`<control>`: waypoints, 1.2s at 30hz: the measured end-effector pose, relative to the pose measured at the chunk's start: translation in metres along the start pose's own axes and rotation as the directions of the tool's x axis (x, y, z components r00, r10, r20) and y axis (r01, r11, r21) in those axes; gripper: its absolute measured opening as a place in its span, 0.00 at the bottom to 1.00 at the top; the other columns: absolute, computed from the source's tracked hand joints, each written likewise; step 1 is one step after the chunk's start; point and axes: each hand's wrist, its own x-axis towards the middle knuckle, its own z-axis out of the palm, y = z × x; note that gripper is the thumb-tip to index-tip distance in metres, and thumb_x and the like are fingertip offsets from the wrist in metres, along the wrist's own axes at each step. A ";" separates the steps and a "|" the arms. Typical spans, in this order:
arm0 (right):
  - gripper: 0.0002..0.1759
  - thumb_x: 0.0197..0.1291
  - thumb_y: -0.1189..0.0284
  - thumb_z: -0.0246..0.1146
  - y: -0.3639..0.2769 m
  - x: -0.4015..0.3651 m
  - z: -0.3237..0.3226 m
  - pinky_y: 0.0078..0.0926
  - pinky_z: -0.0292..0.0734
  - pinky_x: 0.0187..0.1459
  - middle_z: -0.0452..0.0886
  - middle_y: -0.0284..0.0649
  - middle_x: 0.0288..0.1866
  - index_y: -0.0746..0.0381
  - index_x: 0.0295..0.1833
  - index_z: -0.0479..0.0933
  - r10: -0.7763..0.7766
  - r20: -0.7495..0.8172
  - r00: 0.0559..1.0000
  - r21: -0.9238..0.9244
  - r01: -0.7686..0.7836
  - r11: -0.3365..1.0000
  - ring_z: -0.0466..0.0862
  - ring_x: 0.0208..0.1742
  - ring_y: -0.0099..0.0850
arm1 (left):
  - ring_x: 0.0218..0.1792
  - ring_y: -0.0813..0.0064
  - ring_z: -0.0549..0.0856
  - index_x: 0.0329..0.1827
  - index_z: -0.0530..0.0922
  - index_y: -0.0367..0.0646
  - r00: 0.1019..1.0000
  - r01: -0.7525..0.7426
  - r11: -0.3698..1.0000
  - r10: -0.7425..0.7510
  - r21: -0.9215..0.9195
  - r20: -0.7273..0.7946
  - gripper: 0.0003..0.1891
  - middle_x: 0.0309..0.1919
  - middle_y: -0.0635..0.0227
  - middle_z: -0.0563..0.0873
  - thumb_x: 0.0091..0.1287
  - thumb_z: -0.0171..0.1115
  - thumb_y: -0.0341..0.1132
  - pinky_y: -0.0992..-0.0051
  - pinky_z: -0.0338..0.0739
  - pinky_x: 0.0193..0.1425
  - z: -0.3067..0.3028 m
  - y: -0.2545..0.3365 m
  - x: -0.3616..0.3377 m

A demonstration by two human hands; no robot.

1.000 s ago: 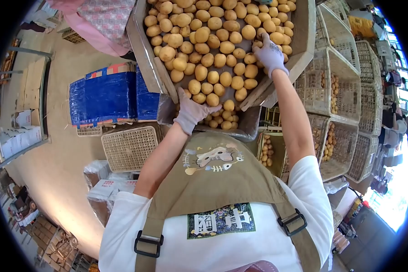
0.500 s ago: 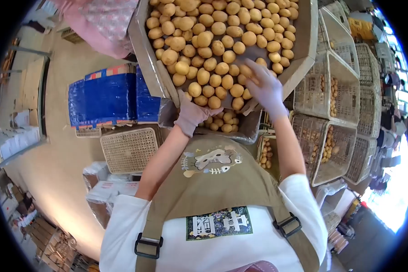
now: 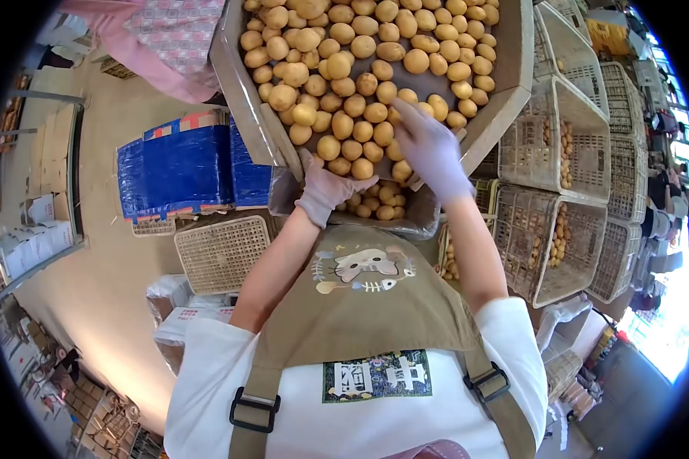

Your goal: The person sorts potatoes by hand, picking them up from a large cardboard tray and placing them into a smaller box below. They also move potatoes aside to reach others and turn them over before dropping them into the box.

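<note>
At the top center of the frame, in the head view, we see round yellow-brown produce spread across a tray with raised, angled walls. Our left hand, in a pale glove, lies at the tray's narrow lower mouth, its thumb and fingers spread wide, with produce just above it. Our right hand, gloved and blurred, reaches over the tray's lower right part, fingers extended toward the upper left among the pieces; we cannot tell whether they grip one.

Below the mouth, more of the produce lies in a plastic-lined box, just above our apron. Pale crates stand at the right, some with produce inside. Left of center are a blue-wrapped stack and a latticed crate. At the upper left, a pink sleeve shows beside the tray.
</note>
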 end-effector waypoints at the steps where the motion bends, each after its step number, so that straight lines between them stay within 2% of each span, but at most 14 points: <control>1: 0.23 0.68 0.67 0.58 -0.010 0.029 0.018 0.43 0.81 0.53 0.81 0.46 0.61 0.49 0.69 0.73 0.159 0.236 0.959 -0.106 -0.138 0.985 0.85 0.55 0.47 | 0.81 0.47 0.55 0.83 0.54 0.57 0.999 0.023 0.997 -0.020 -0.073 0.038 0.46 0.83 0.64 0.55 0.69 0.36 0.76 0.18 0.53 0.70 -0.006 0.002 0.001; 3: 0.21 0.68 0.61 0.58 0.003 0.065 0.079 0.46 0.80 0.55 0.79 0.51 0.62 0.49 0.65 0.73 0.143 0.225 0.964 -0.204 -0.097 0.974 0.83 0.59 0.52 | 0.81 0.46 0.55 0.83 0.53 0.56 0.997 0.025 0.993 -0.016 -0.118 0.072 0.47 0.83 0.63 0.54 0.69 0.36 0.77 0.18 0.52 0.70 -0.014 0.004 0.004; 5: 0.22 0.67 0.60 0.59 -0.021 0.091 0.071 0.45 0.79 0.57 0.80 0.48 0.63 0.51 0.65 0.74 0.356 0.415 0.837 -0.353 -0.212 0.911 0.82 0.61 0.49 | 0.81 0.44 0.55 0.84 0.52 0.56 0.998 -0.018 0.998 0.021 -0.060 0.056 0.47 0.83 0.61 0.53 0.69 0.36 0.77 0.18 0.52 0.69 -0.013 0.003 0.005; 9: 0.24 0.60 0.59 0.65 0.028 0.075 0.061 0.45 0.80 0.54 0.81 0.53 0.53 0.49 0.62 0.75 0.149 0.151 0.977 0.152 -0.171 0.973 0.85 0.53 0.51 | 0.81 0.47 0.57 0.84 0.51 0.55 0.998 -0.055 0.998 0.054 -0.007 -0.041 0.48 0.83 0.63 0.54 0.69 0.35 0.77 0.18 0.54 0.68 -0.003 -0.002 0.003; 11: 0.26 0.59 0.61 0.65 0.015 0.082 0.026 0.46 0.80 0.54 0.82 0.52 0.53 0.47 0.65 0.75 0.170 0.086 0.982 -0.045 -0.167 0.985 0.85 0.54 0.49 | 0.81 0.46 0.56 0.84 0.51 0.56 0.993 -0.069 0.998 0.069 0.006 -0.098 0.48 0.83 0.63 0.54 0.69 0.34 0.78 0.18 0.55 0.68 -0.004 -0.005 0.002; 15: 0.26 0.65 0.65 0.61 0.015 0.128 0.035 0.45 0.82 0.54 0.78 0.50 0.64 0.47 0.70 0.72 0.237 0.371 0.898 -0.479 -0.034 0.877 0.83 0.61 0.49 | 0.81 0.46 0.55 0.84 0.52 0.57 0.999 -0.041 0.999 0.041 -0.018 0.010 0.47 0.83 0.64 0.54 0.68 0.34 0.78 0.17 0.53 0.68 -0.015 -0.004 0.006; 19: 0.30 0.66 0.64 0.63 -0.007 0.143 0.029 0.51 0.82 0.55 0.74 0.51 0.68 0.51 0.73 0.66 0.382 0.408 0.829 -0.575 -0.093 0.813 0.82 0.64 0.45 | 0.82 0.47 0.54 0.84 0.50 0.60 0.996 -0.071 0.997 0.069 0.025 0.058 0.49 0.84 0.66 0.53 0.67 0.35 0.79 0.18 0.53 0.68 -0.018 -0.002 0.008; 22: 0.31 0.65 0.61 0.65 0.005 0.133 0.038 0.49 0.83 0.54 0.72 0.50 0.69 0.49 0.73 0.66 0.371 0.380 0.847 -0.552 -0.114 0.826 0.83 0.62 0.46 | 0.81 0.46 0.54 0.84 0.52 0.57 0.990 -0.075 0.994 0.064 0.085 0.125 0.48 0.83 0.65 0.54 0.68 0.34 0.78 0.17 0.54 0.68 -0.012 0.000 0.002; 25: 0.31 0.64 0.58 0.66 0.014 0.119 0.035 0.48 0.83 0.54 0.71 0.49 0.70 0.45 0.72 0.67 0.304 0.360 0.882 -0.488 -0.100 0.867 0.84 0.60 0.46 | 0.81 0.45 0.54 0.84 0.51 0.57 0.998 -0.027 1.000 0.027 -0.010 -0.057 0.48 0.83 0.63 0.53 0.68 0.36 0.78 0.17 0.56 0.67 -0.008 0.000 0.002; 30: 0.29 0.59 0.61 0.63 0.046 0.076 0.030 0.42 0.77 0.60 0.76 0.49 0.65 0.45 0.68 0.72 0.182 0.192 0.964 -0.034 -0.179 0.983 0.82 0.61 0.49 | 0.81 0.43 0.55 0.84 0.51 0.57 0.999 -0.030 1.000 0.030 0.002 -0.025 0.48 0.83 0.62 0.51 0.68 0.36 0.78 0.18 0.56 0.68 -0.003 -0.002 -0.003; 32: 0.29 0.65 0.60 0.60 0.065 0.037 0.047 0.34 0.79 0.55 0.76 0.48 0.66 0.50 0.71 0.70 0.164 0.091 0.982 0.598 -0.185 0.779 0.82 0.56 0.44 | 0.80 0.41 0.55 0.84 0.51 0.57 0.999 -0.033 0.998 0.031 0.053 0.037 0.47 0.83 0.62 0.52 0.69 0.34 0.77 0.19 0.57 0.69 -0.006 -0.001 -0.002; 33: 0.28 0.68 0.61 0.57 0.064 0.017 0.038 0.31 0.79 0.47 0.76 0.49 0.66 0.51 0.73 0.68 0.182 0.150 0.972 0.829 -0.224 0.512 0.83 0.49 0.41 | 0.80 0.42 0.56 0.84 0.51 0.57 0.993 -0.016 0.995 0.005 0.095 0.121 0.46 0.83 0.61 0.53 0.70 0.32 0.77 0.20 0.58 0.69 0.000 0.002 -0.006; 35: 0.28 0.74 0.62 0.51 0.050 -0.022 0.004 0.26 0.78 0.32 0.77 0.50 0.67 0.52 0.77 0.63 0.143 0.351 0.925 0.922 -0.314 -0.228 0.82 0.34 0.36 | 0.80 0.43 0.57 0.83 0.52 0.56 0.993 -0.058 0.982 0.039 0.181 0.110 0.45 0.82 0.62 0.55 0.71 0.33 0.75 0.21 0.60 0.68 -0.005 0.002 -0.004; 36: 0.28 0.75 0.62 0.49 0.041 -0.034 -0.004 0.25 0.73 0.27 0.77 0.52 0.67 0.51 0.78 0.61 0.142 0.366 0.920 0.870 -0.284 -0.402 0.78 0.29 0.34 | 0.80 0.44 0.57 0.83 0.52 0.56 0.989 -0.114 0.943 0.079 0.312 0.122 0.44 0.82 0.62 0.55 0.71 0.33 0.75 0.21 0.61 0.68 -0.010 0.001 -0.003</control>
